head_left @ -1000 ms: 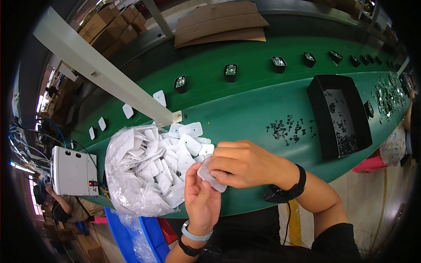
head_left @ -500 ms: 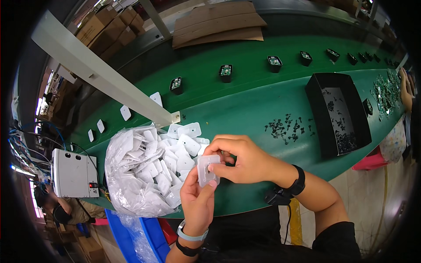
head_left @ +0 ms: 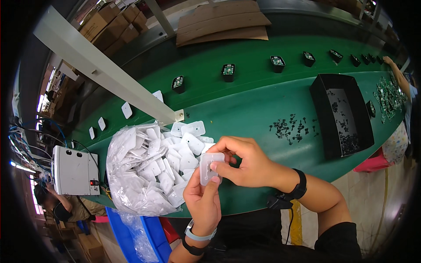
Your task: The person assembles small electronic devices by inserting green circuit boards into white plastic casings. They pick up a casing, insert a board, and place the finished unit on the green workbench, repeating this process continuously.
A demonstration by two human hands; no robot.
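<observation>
A green desk (head_left: 245,114) is stretching toward two o'clock; cardboard (head_left: 223,22) is lying at twelve; left grip (head_left: 203,204) and right grip (head_left: 251,164) are clamping a translucent, round-cornered plate (head_left: 206,162).

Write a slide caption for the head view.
Left hand and right hand hold a white plastic plate at a green table, beside a clear bag of similar plates.

One translucent plate (head_left: 205,169) is in the two hands (head_left: 253,168). Four white plates (head_left: 126,110) lie toward the belt's (head_left: 254,47) left end; at least eight black housings (head_left: 228,72) stand toward its right. The surface (head_left: 245,115) carries one bag (head_left: 120,188), its plates (head_left: 191,143) uncountable, and one black box (head_left: 323,125).
</observation>
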